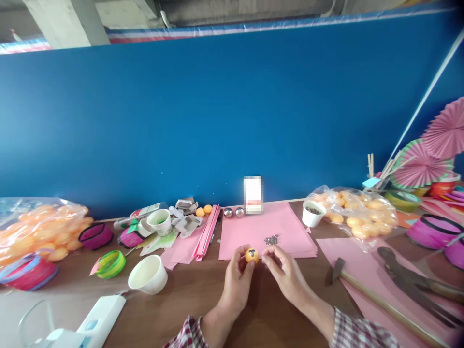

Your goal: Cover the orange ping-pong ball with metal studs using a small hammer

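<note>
In my left hand (239,275) an orange ping-pong ball (252,255) is gripped between thumb and fingers, with shiny silver pieces on its upper face. My right hand (284,270) is just right of the ball, thumb and fingertips pinched together; anything between them is too small to make out. Beyond the hands, a little heap of small silver metal pieces (271,239) lies on a stack of pink paper (250,237). Two shiny silver balls (233,212) sit at the back of that stack, beside a blurred-out white card (253,193).
A white paper cup (313,213) of dark small pieces stands right of the stack. Bags of orange balls (43,227) lie at both sides. A hammer (377,290) rests at right. An empty-looking bowl (148,274) and power strip (103,319) are at left.
</note>
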Demonstrator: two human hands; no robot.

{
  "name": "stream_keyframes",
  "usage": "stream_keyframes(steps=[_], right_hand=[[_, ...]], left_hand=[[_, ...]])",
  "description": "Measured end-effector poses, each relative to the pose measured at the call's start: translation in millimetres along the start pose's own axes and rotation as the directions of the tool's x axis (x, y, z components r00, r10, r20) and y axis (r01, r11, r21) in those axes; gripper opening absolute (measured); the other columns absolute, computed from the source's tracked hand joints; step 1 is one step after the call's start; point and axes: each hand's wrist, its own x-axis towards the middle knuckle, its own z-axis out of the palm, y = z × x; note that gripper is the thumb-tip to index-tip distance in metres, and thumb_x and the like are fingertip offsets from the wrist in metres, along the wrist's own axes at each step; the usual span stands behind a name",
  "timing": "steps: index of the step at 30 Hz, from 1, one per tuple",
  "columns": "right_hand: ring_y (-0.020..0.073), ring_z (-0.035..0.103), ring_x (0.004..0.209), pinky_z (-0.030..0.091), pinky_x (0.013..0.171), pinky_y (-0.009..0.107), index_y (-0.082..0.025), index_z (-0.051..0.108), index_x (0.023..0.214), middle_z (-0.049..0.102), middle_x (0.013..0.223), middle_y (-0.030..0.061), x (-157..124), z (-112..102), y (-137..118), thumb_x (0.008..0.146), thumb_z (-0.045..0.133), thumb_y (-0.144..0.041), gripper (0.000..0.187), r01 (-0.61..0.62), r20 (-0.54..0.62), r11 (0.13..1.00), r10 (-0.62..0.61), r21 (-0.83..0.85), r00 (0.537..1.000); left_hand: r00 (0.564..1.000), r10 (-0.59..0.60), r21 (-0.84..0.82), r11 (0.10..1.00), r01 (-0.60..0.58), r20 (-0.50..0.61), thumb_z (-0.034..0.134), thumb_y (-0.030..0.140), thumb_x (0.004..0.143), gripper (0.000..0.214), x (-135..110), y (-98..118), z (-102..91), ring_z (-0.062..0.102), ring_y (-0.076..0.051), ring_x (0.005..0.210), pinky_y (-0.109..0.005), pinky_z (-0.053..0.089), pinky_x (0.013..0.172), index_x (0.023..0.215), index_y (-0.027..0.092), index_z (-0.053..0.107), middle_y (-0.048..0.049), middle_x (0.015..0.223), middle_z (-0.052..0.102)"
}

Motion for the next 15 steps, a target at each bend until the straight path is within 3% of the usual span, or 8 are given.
stream_keyframes(steps=[11, 15], right_hand=[[0.014, 0.056, 0.069, 0.047, 0.066, 0.027, -0.019, 0.056, 0.084, 0.06, 0.077, 0.0007, 4.3, 1.3, 8.9, 0.076, 0.061, -0.043, 0.026, -0.203, 0.074, 0.92, 0.19, 0.335, 0.979], [0.0127, 0.053, 0.069, 0.044, 0.066, 0.025, -0.019, 0.057, 0.08, 0.058, 0.073, -0.0011, 4.9, -0.6, 7.4, 0.077, 0.062, -0.04, 0.022, -0.213, 0.096, 0.92, 0.192, 0.328, 0.977]], left_hand=[[0.999, 0.02, 0.137, 0.99, -0.015, -0.033, 0.058, 0.028, 0.08, 0.035, 0.2, -3.1, -2.6, 0.055, -0.023, 0.109, -0.038, 0.042, 0.097, 0.113, 0.02, 0.054, -0.0083, 0.117, 0.059], [1.0, 0.0, 0.092, 0.996, 0.003, -0.028, 0.059, 0.028, 0.079, 0.037, -0.9, -1.8, -1.1, 0.056, -0.023, 0.108, -0.038, 0.044, 0.096, 0.115, 0.02, 0.053, -0.0079, 0.116, 0.059]])
